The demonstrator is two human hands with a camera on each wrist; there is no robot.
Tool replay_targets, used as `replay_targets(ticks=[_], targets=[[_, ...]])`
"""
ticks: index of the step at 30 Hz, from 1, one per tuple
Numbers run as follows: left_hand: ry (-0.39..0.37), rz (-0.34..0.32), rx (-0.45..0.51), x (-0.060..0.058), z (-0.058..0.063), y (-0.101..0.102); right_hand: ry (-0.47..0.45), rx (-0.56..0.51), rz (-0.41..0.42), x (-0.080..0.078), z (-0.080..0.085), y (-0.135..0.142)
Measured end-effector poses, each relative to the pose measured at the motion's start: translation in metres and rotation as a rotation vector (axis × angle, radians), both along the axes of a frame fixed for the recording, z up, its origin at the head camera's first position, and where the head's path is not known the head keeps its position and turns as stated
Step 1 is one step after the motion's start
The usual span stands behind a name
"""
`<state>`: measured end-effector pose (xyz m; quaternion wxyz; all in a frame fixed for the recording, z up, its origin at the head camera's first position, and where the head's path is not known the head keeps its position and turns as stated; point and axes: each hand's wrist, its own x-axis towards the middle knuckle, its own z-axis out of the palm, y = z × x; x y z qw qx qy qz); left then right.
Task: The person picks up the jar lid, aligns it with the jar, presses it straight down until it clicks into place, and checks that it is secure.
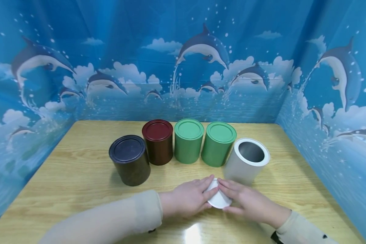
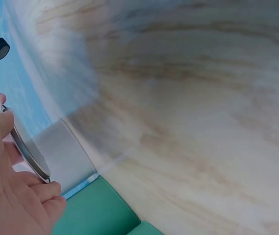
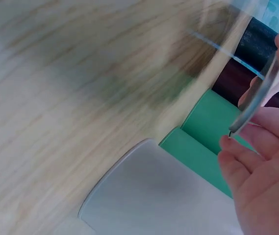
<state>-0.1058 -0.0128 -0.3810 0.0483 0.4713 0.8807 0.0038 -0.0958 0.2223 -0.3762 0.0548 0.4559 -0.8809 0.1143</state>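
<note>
A round white lid (image 1: 220,198) is held between both hands close to the front of the table. My left hand (image 1: 189,197) grips its left edge, thumb low and fingers across the top. Opposite it, my right hand (image 1: 250,201) pinches the right edge in the same way. Both wrist views show the lid's thin rim (image 2: 31,156) between thumb and fingers, tilted and clear of the table. Just behind the hands stands an uncovered white can (image 1: 236,169), its dark inside showing.
Left of the white can, in a curved row, are two green cans (image 1: 187,149) (image 1: 216,150), a dark red can (image 1: 159,149) and a black can (image 1: 132,169), all lidded. A blue dolphin-print curtain (image 1: 134,40) encloses the wooden table (image 1: 79,162) at the back and sides.
</note>
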Motion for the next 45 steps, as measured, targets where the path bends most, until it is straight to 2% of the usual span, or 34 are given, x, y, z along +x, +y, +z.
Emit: replay_targets(ticks=[6,17,23,32,38,45], targets=[[0.015,-0.016,-0.001,-0.005,0.008,-0.002,0.042,-0.006,0.008,-0.002,0.006,0.001],[0.036,-0.037,0.030,-0.012,0.026,-0.004,0.056,-0.023,-0.011,-0.004,0.023,0.003],[0.087,-0.072,0.071,-0.016,0.037,-0.006,0.123,-0.069,0.006,-0.005,0.035,0.005],[0.133,-0.098,0.099,-0.021,0.053,-0.005,0.174,-0.081,0.016,-0.010,0.049,0.009],[0.128,-0.096,0.096,-0.026,0.062,-0.003,0.191,-0.089,0.013,-0.013,0.055,0.012],[0.125,-0.109,0.138,-0.035,0.069,0.003,0.190,-0.089,-0.022,-0.017,0.060,0.018]])
